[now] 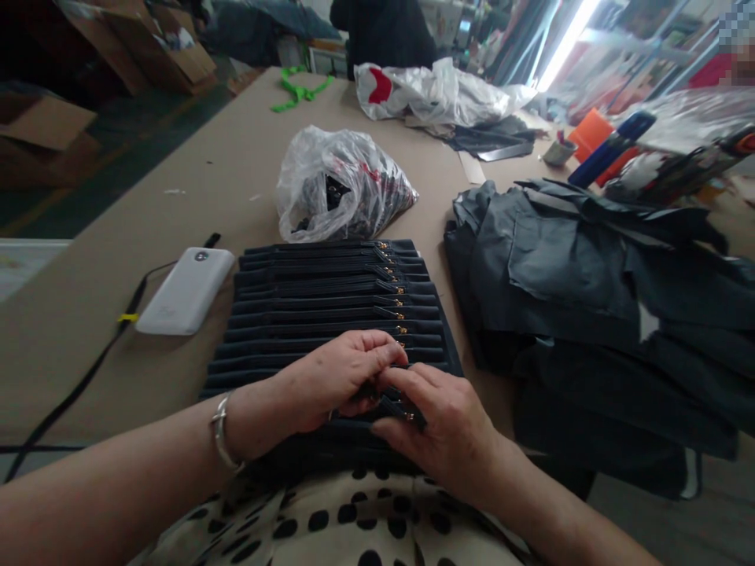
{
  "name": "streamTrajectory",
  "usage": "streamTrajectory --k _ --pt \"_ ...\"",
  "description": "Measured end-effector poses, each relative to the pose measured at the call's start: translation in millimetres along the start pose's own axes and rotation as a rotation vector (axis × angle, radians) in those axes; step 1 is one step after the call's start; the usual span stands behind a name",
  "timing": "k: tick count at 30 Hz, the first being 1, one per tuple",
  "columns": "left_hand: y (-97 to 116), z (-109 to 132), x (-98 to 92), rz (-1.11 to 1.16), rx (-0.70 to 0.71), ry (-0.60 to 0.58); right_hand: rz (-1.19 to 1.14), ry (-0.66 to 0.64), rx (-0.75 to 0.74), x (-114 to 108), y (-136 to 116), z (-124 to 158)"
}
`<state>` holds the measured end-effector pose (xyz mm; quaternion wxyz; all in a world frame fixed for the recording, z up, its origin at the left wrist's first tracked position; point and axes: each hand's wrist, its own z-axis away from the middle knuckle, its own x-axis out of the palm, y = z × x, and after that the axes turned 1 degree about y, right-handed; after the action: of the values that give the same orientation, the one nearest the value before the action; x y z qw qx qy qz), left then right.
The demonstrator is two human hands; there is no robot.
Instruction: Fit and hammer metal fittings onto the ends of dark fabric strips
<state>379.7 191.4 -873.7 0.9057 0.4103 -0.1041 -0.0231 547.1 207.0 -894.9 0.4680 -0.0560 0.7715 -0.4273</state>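
A row of several dark zippers point(330, 303) with gold pulls lies side by side on the brown table point(236, 173) in front of me. My left hand point(339, 377) is closed, its fingers pinching the nearest dark zipper point(396, 406) at the row's near end. My right hand point(445, 428) grips the same zipper from the right, thumb and fingers pressed on it. A silver bracelet point(221, 432) sits on my left wrist.
A white power bank point(185, 291) with a black cable lies left of the zippers. A clear plastic bag point(339, 185) of more zippers sits behind them. Dark grey fabric pieces point(590, 299) are piled on the right. Cardboard boxes point(41, 130) stand at far left.
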Motion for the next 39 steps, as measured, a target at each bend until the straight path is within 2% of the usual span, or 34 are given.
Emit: streamTrajectory --k 3,6,10,17,22,25,32,36,39 --pt "-2.4 -1.8 4.4 0.053 0.026 0.06 0.036 -0.019 0.011 7.7 -1.6 -8.4" --pt "-4.9 -3.0 5.4 0.075 0.031 0.092 -0.109 -0.056 0.046 9.0 0.4 -12.6" --pt "-4.0 -1.8 5.8 0.046 0.017 0.05 -0.298 -0.037 0.084 6.8 0.1 -12.1" --pt "-6.8 0.1 7.7 0.03 -0.012 -0.011 -0.426 0.054 0.253 2.8 1.5 -1.4" --pt "-17.1 -3.2 11.9 0.054 0.023 0.003 -0.317 0.009 0.132 8.7 1.9 2.9" --pt "-17.0 -2.2 13.5 0.05 -0.006 -0.017 -0.296 -0.008 0.093 11.0 2.8 4.3" --pt "-15.2 9.6 6.1 -0.033 -0.119 -0.089 -0.229 0.14 0.074 -7.3 10.7 18.8" --pt "-19.9 14.6 4.5 -0.229 -0.157 -0.214 -0.208 0.084 0.112 -7.9 12.5 38.5" --pt "-22.5 15.7 6.8 -0.591 0.002 -0.199 -0.21 -0.037 0.209 -1.6 13.0 52.5"
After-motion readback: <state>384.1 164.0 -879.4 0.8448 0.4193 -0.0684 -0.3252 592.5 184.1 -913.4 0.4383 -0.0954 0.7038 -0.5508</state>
